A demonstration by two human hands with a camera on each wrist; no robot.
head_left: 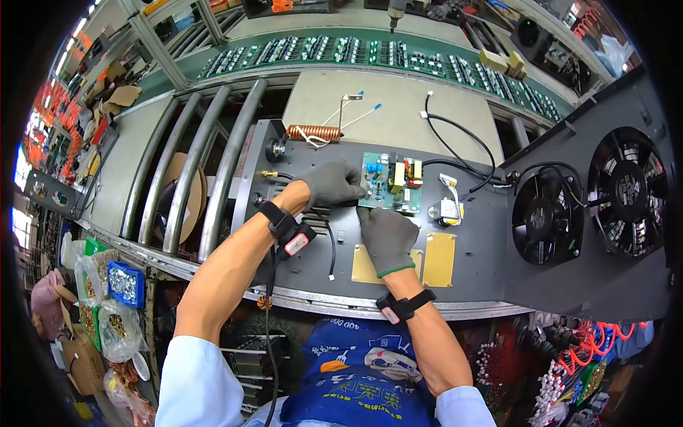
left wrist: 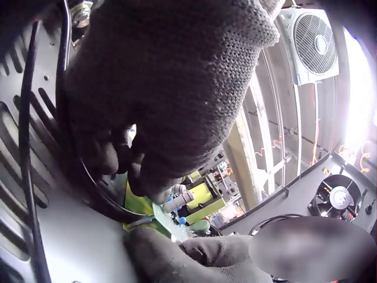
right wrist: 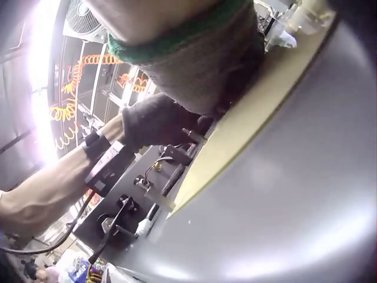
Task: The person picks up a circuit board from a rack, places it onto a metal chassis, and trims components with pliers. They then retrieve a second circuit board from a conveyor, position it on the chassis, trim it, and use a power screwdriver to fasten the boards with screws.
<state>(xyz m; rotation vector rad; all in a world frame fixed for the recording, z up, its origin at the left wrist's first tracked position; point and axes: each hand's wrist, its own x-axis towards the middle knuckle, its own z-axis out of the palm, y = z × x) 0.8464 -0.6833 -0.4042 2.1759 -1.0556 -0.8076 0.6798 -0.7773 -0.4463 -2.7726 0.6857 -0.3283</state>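
Note:
A green circuit board [head_left: 411,201] with blue and yellow parts lies on the dark metal housing [head_left: 477,267]. At its left edge the gloved left hand [head_left: 333,185] has its fingers curled; in the left wrist view this hand [left wrist: 171,82] pinches a black cable [left wrist: 112,201] beside the board [left wrist: 168,223]. The gloved right hand [head_left: 389,238] grips the board's near left corner, its fingertips close to the left ones. The right wrist view shows the right hand [right wrist: 206,71] above a yellow pad [right wrist: 235,138]; its fingertips are hidden there.
Two black fans [head_left: 544,217] sit in the raised panel at right. A copper coil [head_left: 313,133] lies behind the left hand, and a white-wired part [head_left: 447,210] stands right of the board. Metal rollers [head_left: 186,174] are at left; rows of boards [head_left: 348,51] line the back.

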